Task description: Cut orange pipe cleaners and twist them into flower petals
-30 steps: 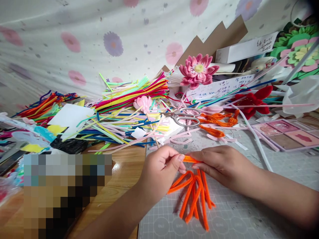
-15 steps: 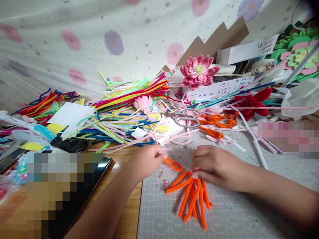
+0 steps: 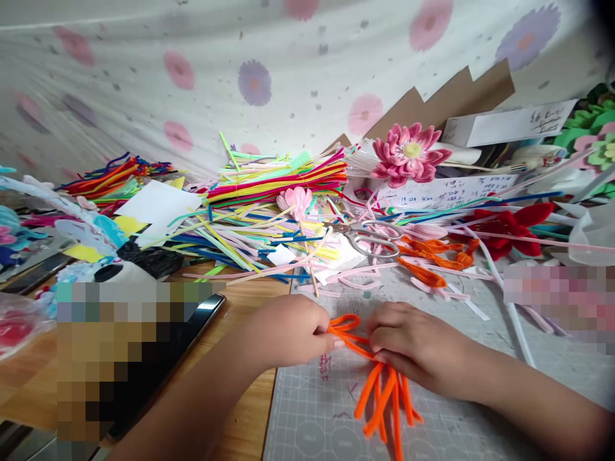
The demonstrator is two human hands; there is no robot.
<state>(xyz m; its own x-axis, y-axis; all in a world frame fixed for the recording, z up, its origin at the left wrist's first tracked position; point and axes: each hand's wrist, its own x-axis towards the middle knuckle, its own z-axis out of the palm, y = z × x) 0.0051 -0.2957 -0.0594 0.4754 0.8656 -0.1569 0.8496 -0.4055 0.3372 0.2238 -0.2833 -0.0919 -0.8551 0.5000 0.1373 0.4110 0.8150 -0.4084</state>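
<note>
One bunch of bright orange pipe cleaners (image 3: 384, 397), looped and straight, over a grey cutting mat (image 3: 312, 410). Left hand (image 3: 293, 330): thumb and fingers pinching a looped orange end. Right hand (image 3: 413, 346): fingers closed on the bunch's upper part. One dark phone (image 3: 163, 371), on the wooden table (image 3: 245, 410) beside the mat. Beyond the hands: metal scissors (image 3: 372, 240), open; darker orange petals (image 3: 432, 253); one pink flower (image 3: 410, 152), yellow-centred; one flower-patterned sheet (image 3: 206, 96), rearmost.
</note>
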